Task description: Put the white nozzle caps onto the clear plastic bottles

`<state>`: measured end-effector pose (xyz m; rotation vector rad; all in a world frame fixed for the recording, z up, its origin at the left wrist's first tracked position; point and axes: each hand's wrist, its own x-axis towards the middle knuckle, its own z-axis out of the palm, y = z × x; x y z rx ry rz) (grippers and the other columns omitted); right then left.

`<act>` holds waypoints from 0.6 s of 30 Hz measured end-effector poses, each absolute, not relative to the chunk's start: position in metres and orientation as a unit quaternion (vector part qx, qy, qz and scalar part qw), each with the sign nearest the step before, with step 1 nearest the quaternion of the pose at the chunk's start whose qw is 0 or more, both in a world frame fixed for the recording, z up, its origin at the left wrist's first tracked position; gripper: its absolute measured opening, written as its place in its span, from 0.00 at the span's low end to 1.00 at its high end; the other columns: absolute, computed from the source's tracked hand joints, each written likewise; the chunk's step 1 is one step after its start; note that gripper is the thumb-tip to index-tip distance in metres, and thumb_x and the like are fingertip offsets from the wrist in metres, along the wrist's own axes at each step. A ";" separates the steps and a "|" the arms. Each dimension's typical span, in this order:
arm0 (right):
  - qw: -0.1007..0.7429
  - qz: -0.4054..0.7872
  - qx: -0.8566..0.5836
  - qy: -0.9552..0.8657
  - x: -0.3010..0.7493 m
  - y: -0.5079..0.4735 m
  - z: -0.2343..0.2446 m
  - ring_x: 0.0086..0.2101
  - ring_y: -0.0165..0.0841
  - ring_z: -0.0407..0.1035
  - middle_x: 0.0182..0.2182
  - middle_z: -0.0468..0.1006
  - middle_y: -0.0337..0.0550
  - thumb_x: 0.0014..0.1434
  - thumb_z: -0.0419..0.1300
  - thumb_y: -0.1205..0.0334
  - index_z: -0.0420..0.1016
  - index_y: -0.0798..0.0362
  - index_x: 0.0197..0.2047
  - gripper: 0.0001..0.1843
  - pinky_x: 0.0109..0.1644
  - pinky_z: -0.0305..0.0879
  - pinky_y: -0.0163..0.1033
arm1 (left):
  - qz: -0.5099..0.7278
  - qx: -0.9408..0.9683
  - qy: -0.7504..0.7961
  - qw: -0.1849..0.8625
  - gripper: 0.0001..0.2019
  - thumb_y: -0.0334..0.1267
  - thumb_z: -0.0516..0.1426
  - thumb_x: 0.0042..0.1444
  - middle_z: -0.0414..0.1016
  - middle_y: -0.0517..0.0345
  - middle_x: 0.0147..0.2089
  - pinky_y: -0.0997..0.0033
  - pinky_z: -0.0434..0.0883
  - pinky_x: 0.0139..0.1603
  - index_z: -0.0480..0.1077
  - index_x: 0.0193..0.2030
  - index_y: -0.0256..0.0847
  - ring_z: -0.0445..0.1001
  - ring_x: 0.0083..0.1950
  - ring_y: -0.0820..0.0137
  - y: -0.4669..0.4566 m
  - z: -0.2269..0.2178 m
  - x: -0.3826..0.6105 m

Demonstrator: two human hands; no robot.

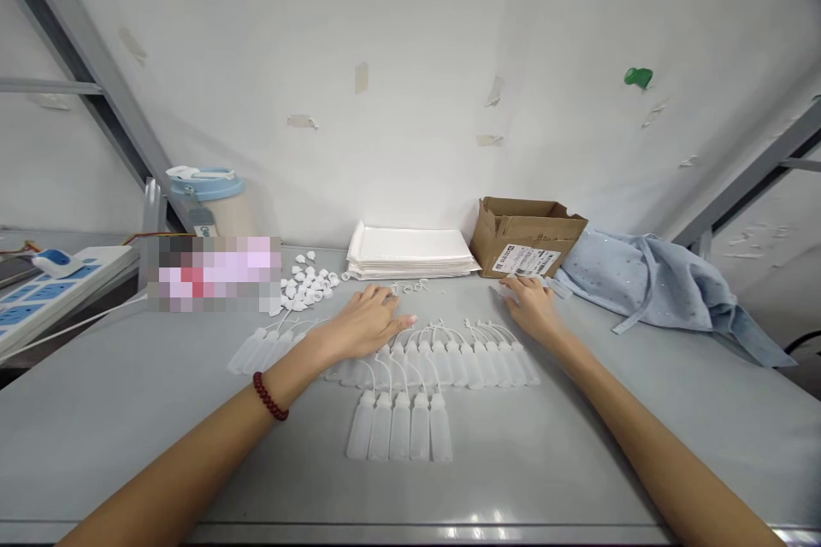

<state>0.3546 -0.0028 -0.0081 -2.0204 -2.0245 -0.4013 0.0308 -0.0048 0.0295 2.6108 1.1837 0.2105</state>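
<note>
My left hand [367, 321] lies palm down above the back row of small translucent bottles [475, 363], its fingers stretched out and thumb apart. Just beyond its fingertips are several clear rings [410, 287]. My right hand [534, 305] reaches to the front of the cardboard box, fingers forward and apart over translucent plastic pieces [559, 286]; its palm side is hidden. The bottles lie side by side with thin bent tubes at their tops. Nearer me is a shorter row of bottles [401, 427]. More bottles [256, 350] lie left, partly behind my left wrist.
White caps [304, 284] are heaped behind my left hand. A stack of white sheets [410, 252] and an open cardboard box [529, 235] stand by the wall. Blue cloth [654, 282] lies right. A tumbler [215, 201], a blurred pink item [218, 269] and a power strip [57, 286] are left.
</note>
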 end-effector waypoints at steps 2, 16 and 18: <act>0.124 -0.138 -0.693 -0.697 0.353 -0.004 -0.008 0.46 0.48 0.67 0.44 0.78 0.53 0.56 0.51 0.72 0.73 0.53 0.47 0.18 0.43 0.60 0.48 | 0.080 0.895 0.418 0.136 0.30 0.57 0.37 0.64 0.65 0.38 0.57 0.52 0.61 0.54 0.66 0.52 0.33 0.59 0.59 0.51 -0.004 0.030 0.032; 0.180 -0.175 -0.633 -0.732 0.331 -0.022 0.007 0.46 0.46 0.66 0.43 0.78 0.52 0.59 0.48 0.72 0.73 0.52 0.48 0.18 0.52 0.51 0.54 | 0.102 0.879 0.442 0.144 0.30 0.58 0.40 0.63 0.69 0.40 0.52 0.49 0.62 0.51 0.67 0.53 0.34 0.60 0.57 0.48 0.000 0.033 0.029; 0.192 -0.173 -0.620 -0.740 0.328 -0.022 0.007 0.45 0.46 0.66 0.42 0.78 0.52 0.59 0.48 0.72 0.73 0.53 0.47 0.18 0.51 0.52 0.54 | 0.102 0.880 0.442 0.142 0.29 0.57 0.41 0.63 0.70 0.40 0.51 0.48 0.61 0.51 0.67 0.53 0.35 0.61 0.57 0.48 0.000 0.032 0.031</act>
